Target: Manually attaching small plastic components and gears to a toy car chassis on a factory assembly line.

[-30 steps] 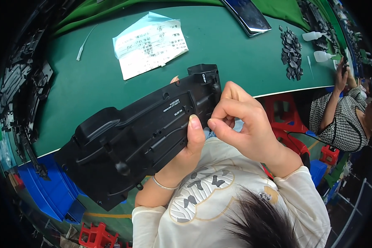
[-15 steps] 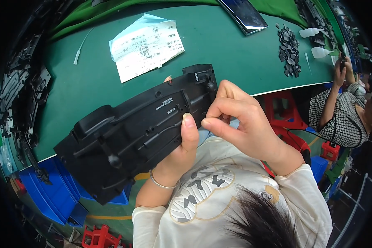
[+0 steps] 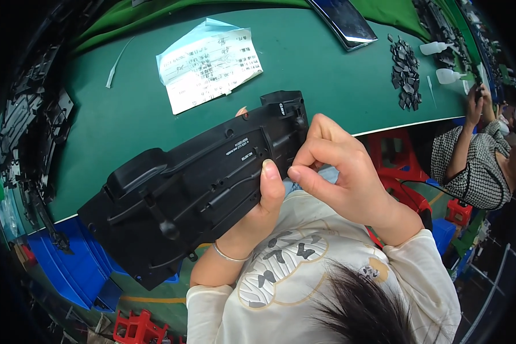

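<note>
A long black moulded plastic chassis part (image 3: 189, 183), with ribs, rods and small holes along it, is held tilted over the table's near edge. My left hand (image 3: 266, 195) grips it from below, thumb pressed on its face and one fingertip showing past the far edge. Close to the part's right end is my right hand (image 3: 341, 169), its fingers curled and the thumb drawn against the index finger. Whatever that pinch holds, if anything, is too small or hidden to make out.
On the green table (image 3: 126, 114) lie a handwritten paper slip (image 3: 209, 71), a dark phone-like slab (image 3: 347, 23), a pile of small black pieces (image 3: 406, 74) and white squeeze bottles (image 3: 436, 47). Black parts (image 3: 34, 137) heap at left. Blue bins (image 3: 69, 264) stand below; a co-worker (image 3: 470, 160) sits right.
The black part and both my hands have shifted slightly to the right in the picture. My grip and the right hand's pinch look the same.
</note>
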The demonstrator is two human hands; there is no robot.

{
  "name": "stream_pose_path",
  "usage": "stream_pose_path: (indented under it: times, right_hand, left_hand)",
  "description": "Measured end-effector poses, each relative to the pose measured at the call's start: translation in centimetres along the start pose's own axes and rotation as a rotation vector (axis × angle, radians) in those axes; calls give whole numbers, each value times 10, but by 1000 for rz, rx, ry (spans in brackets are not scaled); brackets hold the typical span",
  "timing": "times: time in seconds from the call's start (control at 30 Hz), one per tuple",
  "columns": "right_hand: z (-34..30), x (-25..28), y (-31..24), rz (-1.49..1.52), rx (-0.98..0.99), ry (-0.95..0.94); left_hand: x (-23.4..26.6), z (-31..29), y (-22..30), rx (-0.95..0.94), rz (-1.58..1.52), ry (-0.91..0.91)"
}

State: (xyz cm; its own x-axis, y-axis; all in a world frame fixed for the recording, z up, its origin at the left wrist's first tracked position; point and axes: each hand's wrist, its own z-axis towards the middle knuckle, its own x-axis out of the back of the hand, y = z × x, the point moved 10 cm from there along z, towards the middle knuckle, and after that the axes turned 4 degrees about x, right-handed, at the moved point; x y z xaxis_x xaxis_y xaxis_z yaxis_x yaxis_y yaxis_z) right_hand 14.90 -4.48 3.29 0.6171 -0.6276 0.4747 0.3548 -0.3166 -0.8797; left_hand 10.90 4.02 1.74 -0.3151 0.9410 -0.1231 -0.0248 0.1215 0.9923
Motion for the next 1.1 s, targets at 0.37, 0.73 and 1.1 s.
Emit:
stream_pose_path:
  times: [0.37,0.73,1.1]
  right_hand:
    - [-1,0,-1,-27,-1,12]
    - [-1,0,-1,32,-8,16]
    - [-1,9,-3,3,64,-121]
  left_hand:
    - [1,-4,4,-123,146,18]
    - [4,-12,-6,-214,159,123]
    - [-6,-15,12,-115,335,17]
